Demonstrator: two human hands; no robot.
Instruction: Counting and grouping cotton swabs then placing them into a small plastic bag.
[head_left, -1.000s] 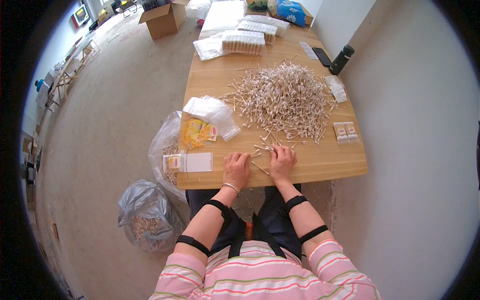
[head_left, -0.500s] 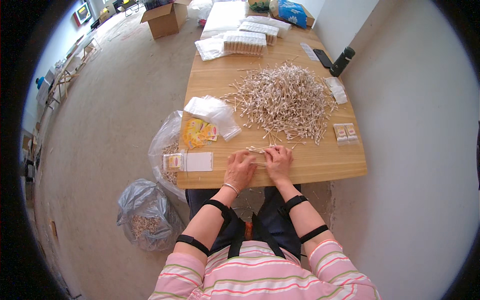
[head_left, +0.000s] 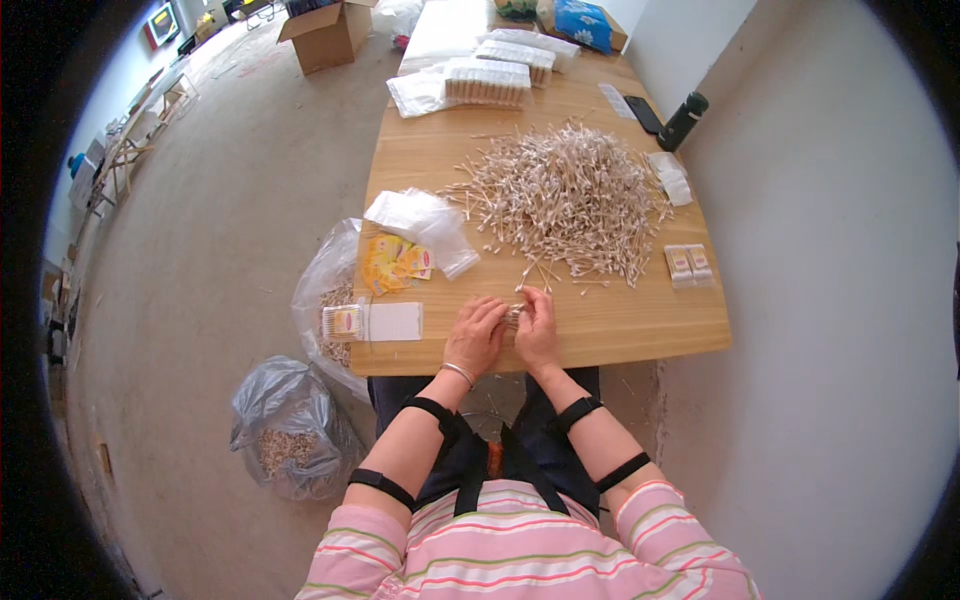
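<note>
My left hand (head_left: 474,335) and right hand (head_left: 537,328) meet near the desk's (head_left: 640,335) near edge, fingers clenched around a small bundle of cotton swabs (head_left: 514,314). I judge it best to square the tips evenly and grip firmly so none slip.

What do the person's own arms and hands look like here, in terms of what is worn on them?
Both hands are bare, without gloves. The left hand has a thin silvery bangle at its wrist; the right hand wears nothing visible. Each forearm carries two black straps, one near the wrist and one near the elbow. Short pink sleeves with white stripes cover the upper arms.
</note>
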